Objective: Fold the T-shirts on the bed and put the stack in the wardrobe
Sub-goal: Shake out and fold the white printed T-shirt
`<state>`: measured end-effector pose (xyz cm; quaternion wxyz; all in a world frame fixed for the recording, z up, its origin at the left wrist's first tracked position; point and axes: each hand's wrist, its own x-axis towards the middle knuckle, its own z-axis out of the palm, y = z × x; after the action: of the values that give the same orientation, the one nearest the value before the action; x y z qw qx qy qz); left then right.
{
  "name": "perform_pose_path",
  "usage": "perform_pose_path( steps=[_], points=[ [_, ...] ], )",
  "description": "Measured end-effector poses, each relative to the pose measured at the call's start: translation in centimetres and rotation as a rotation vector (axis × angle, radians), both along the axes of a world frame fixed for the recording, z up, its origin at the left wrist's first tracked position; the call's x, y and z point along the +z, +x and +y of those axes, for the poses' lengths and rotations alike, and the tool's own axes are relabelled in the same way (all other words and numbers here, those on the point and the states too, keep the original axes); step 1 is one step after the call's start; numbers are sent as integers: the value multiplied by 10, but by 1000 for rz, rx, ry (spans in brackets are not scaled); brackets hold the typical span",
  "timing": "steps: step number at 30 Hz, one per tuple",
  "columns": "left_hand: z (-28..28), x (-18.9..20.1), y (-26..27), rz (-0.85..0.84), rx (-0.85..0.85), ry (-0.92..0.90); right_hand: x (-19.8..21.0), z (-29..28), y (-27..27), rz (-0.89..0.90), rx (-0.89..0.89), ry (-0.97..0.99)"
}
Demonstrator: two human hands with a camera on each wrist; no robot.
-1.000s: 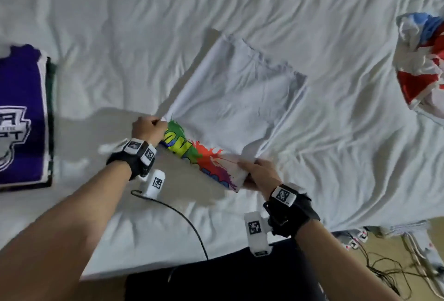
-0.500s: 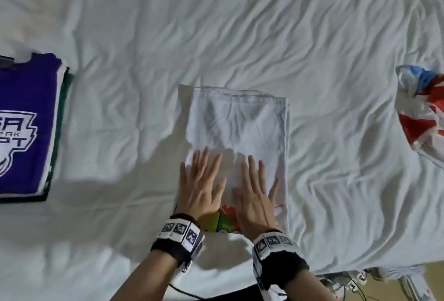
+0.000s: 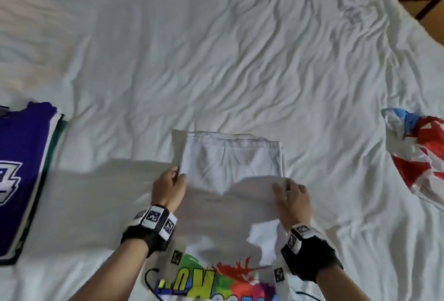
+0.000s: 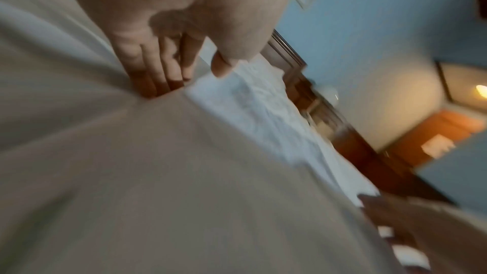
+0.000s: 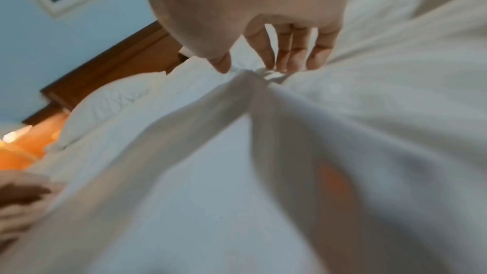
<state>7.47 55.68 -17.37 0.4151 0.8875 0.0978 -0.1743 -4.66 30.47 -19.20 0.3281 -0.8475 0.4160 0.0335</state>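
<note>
A white T-shirt (image 3: 230,161) lies folded into a long strip on the bed, its colourful print (image 3: 206,281) at the near end. My left hand (image 3: 179,174) is at the strip's left edge, fingers tucked under the cloth and thumb on top. My right hand (image 3: 283,185) is at the right edge. In the right wrist view its thumb and fingers (image 5: 287,59) pinch a gathered ridge of the shirt (image 5: 210,174). The left wrist view shows the left hand's fingers (image 4: 158,74) buried in the fold of the shirt (image 4: 184,174).
A folded stack with a purple shirt (image 3: 21,168) on top lies at the left. A crumpled red, white and blue shirt (image 3: 418,156) sits at the right. The wrinkled white sheet (image 3: 216,60) stretches beyond. A black cable (image 3: 149,279) runs near my left forearm.
Half a second ago both hands lay flat side by side on the shirt. They have since moved apart to its left and right edges and taken hold of the cloth.
</note>
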Motion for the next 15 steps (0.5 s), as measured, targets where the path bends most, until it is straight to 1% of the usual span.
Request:
perform_pose_path(
  steps=[3, 4, 6, 8, 10, 12, 14, 15],
  points=[
    [-23, 4, 45, 119, -1, 43, 2, -16, 41, 33, -72, 181],
    [-26, 2, 55, 155, 25, 27, 3, -21, 52, 42, -116, 233],
    [-27, -4, 69, 215, 96, -64, 6, -30, 69, -10, -240, 401],
    [-27, -3, 75, 230, 101, -127, 9, -39, 83, -62, -334, 540],
    [-28, 10, 80, 202, 118, -210, 17, -44, 97, -122, -331, 580],
    [-27, 33, 88, 127, 207, -372, 40, -43, 114, -230, -282, 570],
    [-25, 69, 100, -3, 270, -478, 78, -39, 133, -416, -240, 600],
    [-22, 90, 108, -80, 270, -524, 101, -37, 143, -531, -219, 618]
  ],
)
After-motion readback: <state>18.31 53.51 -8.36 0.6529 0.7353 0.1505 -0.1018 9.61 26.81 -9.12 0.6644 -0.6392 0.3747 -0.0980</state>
